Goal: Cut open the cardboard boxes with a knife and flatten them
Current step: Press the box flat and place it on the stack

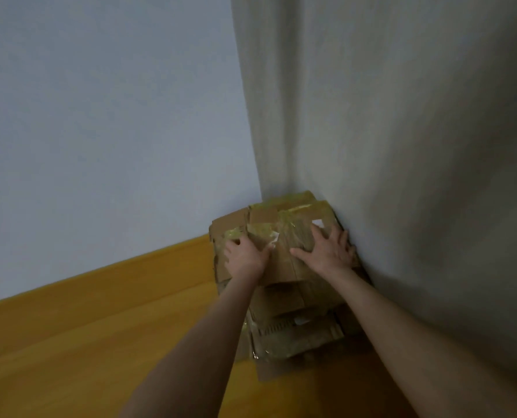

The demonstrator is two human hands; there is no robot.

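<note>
Both grips wide: left hand [245,255] and right hand [329,248] press flat on blurry, arm-covered cardboard boxes [284,294].

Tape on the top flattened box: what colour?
Yellowish, glossy tape on brown cardboard; seen best in the head view.

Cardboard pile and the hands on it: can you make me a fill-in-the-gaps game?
1. The cardboard pile lies on the floor in a ____ of the room.
2. The number of hands pressing on it is ____: the left hand and the right hand.
3. Shiny yellowish ____ is stuck across its top.
Missing words: corner; two; tape.
</note>
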